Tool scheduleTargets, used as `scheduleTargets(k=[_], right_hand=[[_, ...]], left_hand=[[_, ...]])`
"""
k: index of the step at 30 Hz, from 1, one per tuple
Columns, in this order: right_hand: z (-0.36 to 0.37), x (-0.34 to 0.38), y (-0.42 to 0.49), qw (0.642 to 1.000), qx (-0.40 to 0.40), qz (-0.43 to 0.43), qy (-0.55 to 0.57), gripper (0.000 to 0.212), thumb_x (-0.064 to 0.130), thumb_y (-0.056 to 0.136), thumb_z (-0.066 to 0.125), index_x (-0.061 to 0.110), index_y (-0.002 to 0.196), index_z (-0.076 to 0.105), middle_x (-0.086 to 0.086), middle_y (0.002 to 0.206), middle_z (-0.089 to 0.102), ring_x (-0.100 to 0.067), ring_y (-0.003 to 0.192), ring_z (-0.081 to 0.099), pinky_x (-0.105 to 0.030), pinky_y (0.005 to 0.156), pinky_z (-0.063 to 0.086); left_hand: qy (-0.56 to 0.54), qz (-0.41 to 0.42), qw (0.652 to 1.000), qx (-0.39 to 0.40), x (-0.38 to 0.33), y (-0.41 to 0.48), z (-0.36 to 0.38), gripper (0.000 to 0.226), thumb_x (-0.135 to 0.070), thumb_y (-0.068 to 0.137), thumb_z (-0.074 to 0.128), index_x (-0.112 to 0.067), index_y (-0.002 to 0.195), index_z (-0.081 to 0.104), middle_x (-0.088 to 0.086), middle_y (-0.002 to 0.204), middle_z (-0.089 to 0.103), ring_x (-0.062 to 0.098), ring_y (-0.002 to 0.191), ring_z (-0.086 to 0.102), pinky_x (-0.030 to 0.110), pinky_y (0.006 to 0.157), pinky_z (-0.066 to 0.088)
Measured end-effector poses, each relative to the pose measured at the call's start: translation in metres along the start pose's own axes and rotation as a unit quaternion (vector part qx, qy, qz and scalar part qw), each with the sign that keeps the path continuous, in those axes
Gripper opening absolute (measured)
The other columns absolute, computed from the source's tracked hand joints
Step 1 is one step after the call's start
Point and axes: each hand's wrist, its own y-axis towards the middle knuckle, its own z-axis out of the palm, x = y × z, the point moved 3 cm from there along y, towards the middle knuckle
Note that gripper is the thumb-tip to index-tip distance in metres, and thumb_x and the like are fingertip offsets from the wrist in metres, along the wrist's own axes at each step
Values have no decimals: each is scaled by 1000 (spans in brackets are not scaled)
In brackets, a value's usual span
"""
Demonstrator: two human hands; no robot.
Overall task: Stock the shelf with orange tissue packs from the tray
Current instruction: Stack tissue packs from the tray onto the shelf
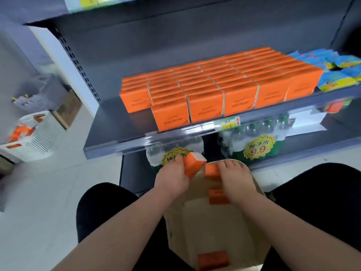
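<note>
Above the tray [214, 227], left grip [172, 177] clutches a tissue pack [193, 167], long axis tilting up-right; right grip [236, 177] unclear.

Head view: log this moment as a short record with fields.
left hand: grips one orange pack by the far edge of the tray
right hand: on another pack at the tray's far end; grip unclear
tray: beige; a middle pack and a near pack lie in it
shelf: rows of orange packs, bare space at its left
right of rows: blue packets
below shelf: bottled water
</note>
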Motion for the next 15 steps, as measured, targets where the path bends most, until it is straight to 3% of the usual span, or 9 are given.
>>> scheduleTargets(k=[3, 7, 15], right_hand=[[-46, 7, -1, 997, -70, -4, -12, 57, 11, 86, 52, 23, 138, 31, -2, 131, 45, -24, 123, 41, -37, 99, 35], [-100, 25, 6, 990, -139, -30, -17, 52, 11, 86, 51, 21, 135, 37, -4, 128, 49, -26, 120, 44, -39, 98, 35], [-181, 59, 49, 971, -230, -55, -26, 50, 6, 82, 50, 21, 130, 41, -4, 125, 50, -27, 118, 44, -41, 93, 35]], left_hand=[[-25, 13, 998, -60, -5, -9, -44, 37, -26, 85, 55, -16, 118, 44, 5, 109, 60, 25, 100, 58, 32, 72, 41], [-12, 18, 993, -117, -1, -16, -95, 40, -27, 84, 55, -13, 120, 43, 11, 108, 61, 33, 99, 59, 36, 71, 42], [-6, -50, 979, -196, 35, -1, -182, 31, -21, 85, 52, -8, 113, 45, 15, 107, 59, 35, 101, 56, 36, 71, 41]])
